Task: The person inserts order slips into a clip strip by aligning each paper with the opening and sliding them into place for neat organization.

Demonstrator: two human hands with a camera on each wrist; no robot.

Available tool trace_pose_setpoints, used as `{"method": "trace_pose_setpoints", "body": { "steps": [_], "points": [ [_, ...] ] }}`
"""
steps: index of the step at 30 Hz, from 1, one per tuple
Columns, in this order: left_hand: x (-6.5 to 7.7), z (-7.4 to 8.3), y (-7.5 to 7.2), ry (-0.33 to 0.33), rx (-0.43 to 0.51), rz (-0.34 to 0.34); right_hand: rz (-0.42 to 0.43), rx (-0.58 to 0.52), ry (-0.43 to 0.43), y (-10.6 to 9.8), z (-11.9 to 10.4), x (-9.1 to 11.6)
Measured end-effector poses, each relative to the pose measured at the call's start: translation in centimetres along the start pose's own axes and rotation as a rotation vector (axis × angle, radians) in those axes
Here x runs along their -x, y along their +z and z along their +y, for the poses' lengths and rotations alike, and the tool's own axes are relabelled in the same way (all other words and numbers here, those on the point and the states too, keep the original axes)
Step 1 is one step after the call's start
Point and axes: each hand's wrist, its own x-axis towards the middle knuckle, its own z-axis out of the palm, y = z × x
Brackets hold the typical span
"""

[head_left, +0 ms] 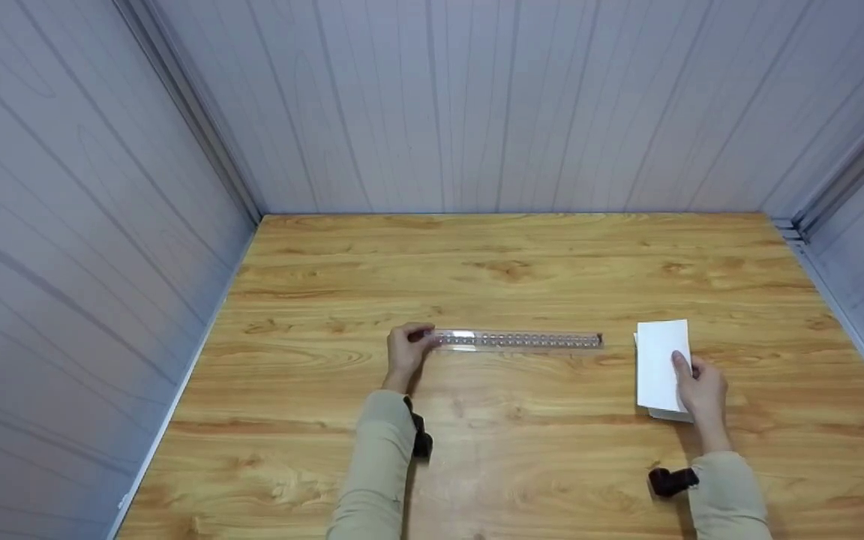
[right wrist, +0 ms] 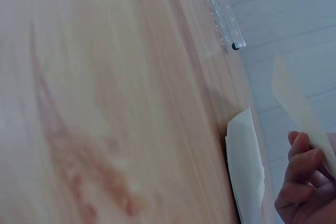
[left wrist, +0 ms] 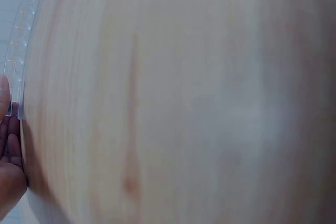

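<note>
My left hand [head_left: 406, 352] pinches the left end of a long, clear plastic strip [head_left: 526, 340] with a row of small round shapes along it. The strip lies crosswise near the middle of the table; its far end has a small dark spot. Over on the right, my right hand [head_left: 704, 391] grips a white sheet of paper [head_left: 658, 364] by its right edge, thumb on top. In the right wrist view this sheet [right wrist: 298, 103] is raised above other white papers [right wrist: 245, 166] lying on the table. From the head view those papers are mostly hidden beneath it.
The wood-grain table [head_left: 507, 270] is bounded by pale panel walls [head_left: 469, 105] at the back and both sides. A dark camera mount [head_left: 421, 439] sits at the left wrist, another dark mount [head_left: 672, 481] at the right wrist.
</note>
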Motion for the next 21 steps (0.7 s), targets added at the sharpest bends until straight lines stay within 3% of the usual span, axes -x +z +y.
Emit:
{"method": "trace_pose_setpoints", "body": {
  "steps": [7, 21],
  "points": [
    [-0.1, 0.2, 0.0, -0.048, -0.016, -0.009, -0.043, -0.050, 0.006, 0.4, -0.4, 0.5],
    [-0.1, 0.2, 0.0, -0.072, 0.005, -0.013, -0.185, -0.052, 0.027, 1.5, -0.6, 1.2]
  ]
}}
